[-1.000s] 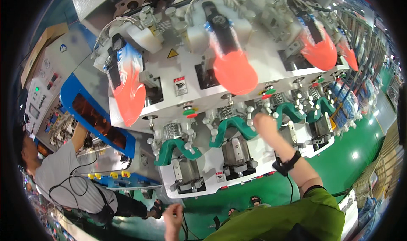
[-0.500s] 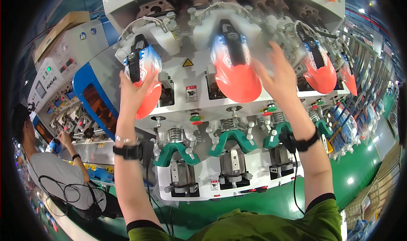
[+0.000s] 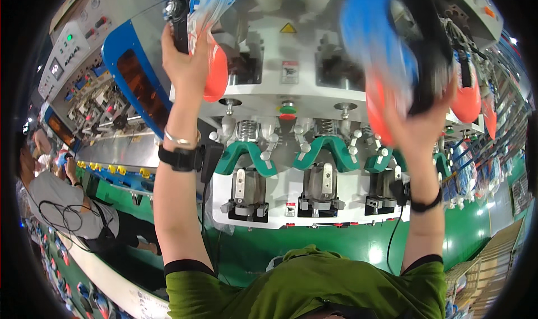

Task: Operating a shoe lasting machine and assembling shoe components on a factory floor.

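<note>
Two coral, white and blue sports shoes with black parts at their tops are in my hands. My left hand (image 3: 188, 66) is closed round the left shoe (image 3: 217, 69), its thumb and fingers on either side and the coral toe pointing down. Over on the right, my right hand (image 3: 420, 129) grips the second shoe (image 3: 378, 109) from below, near its toe. That shoe is tilted and smeared by motion, so its details and some of my fingertips are unclear. Both shoes are raised in front of a white multi-station machine (image 3: 286, 103).
Green curved clamps (image 3: 245, 155) and metal blocks (image 3: 321, 187) line the machine's lower front. More coral-toed shoes (image 3: 467, 103) sit at its right stations. On the left, a person in a grey shirt (image 3: 61, 198) works at another machine (image 3: 126, 131). Racks stand at right.
My right hand has taken the shoe from the middle station and swung it to the right. My left hand has closed on the left shoe and lifted it. The view has shifted.
</note>
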The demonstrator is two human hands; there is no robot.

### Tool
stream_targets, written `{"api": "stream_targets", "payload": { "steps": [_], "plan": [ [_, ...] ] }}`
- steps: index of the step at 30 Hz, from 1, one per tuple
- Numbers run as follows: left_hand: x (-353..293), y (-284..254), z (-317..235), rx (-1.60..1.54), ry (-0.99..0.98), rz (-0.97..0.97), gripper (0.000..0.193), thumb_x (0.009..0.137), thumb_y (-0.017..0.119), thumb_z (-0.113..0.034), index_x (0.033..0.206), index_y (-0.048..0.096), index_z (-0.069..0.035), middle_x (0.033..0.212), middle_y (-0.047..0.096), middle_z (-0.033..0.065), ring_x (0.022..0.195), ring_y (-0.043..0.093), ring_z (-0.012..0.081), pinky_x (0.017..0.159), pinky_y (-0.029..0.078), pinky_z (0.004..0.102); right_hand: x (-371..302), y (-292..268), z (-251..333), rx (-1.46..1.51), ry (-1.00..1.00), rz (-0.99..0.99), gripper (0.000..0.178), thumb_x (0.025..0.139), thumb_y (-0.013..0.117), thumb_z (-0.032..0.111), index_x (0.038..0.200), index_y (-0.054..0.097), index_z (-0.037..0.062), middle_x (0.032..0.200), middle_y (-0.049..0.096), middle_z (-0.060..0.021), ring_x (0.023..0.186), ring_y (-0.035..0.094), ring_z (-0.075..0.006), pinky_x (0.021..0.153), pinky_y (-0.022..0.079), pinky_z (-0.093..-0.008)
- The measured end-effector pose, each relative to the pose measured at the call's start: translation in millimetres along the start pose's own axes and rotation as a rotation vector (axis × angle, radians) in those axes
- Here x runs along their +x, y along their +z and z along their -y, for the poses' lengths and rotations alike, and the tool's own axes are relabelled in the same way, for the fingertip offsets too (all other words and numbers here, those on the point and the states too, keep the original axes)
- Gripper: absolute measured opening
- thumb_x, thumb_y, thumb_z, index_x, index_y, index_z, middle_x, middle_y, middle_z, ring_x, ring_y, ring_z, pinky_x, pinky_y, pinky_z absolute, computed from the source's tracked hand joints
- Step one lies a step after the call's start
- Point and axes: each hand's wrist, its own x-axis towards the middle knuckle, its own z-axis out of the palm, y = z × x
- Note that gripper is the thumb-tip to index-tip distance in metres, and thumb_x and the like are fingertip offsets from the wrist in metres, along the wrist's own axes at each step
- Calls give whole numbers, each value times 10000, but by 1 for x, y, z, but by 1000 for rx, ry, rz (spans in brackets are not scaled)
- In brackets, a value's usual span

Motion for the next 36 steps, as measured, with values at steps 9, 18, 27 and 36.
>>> {"api": "stream_targets", "payload": {
  "steps": [9,18,27,36],
  "plan": [
    [-252,-108,40,169,-271,342,852,598,764,-133,1255,256,60,1140,399,201,1046,440,323,900,361,417,-285,-34,-5,-77,613,519,994,650,743,236,1321,94,-106,1236,372,-297,1132,430,-384,947,353,-381],
    [-347,-117,82,677,-603,883,688,568,754,-172,1088,383,86,986,502,233,921,502,361,791,419,429,-330,39,-27,-292,855,949,1093,605,735,408,1354,86,-51,1225,402,-308,1053,476,-434,860,417,-434],
    [-389,-149,72,386,-570,632,822,695,691,-267,1283,224,65,1211,419,266,1128,417,383,934,361,417,-422,16,5,-128,662,637,1012,660,739,253,1349,65,-55,1273,357,-285,1132,421,-416,941,351,-422],
    [-396,-182,67,396,-802,777,877,667,679,-380,1295,239,46,1254,396,265,1055,495,369,853,439,391,-429,18,29,349,1011,618,308,835,582,165,1089,527,0,730,601,-63,652,604,-173,589,489,-308]
  ]
}}
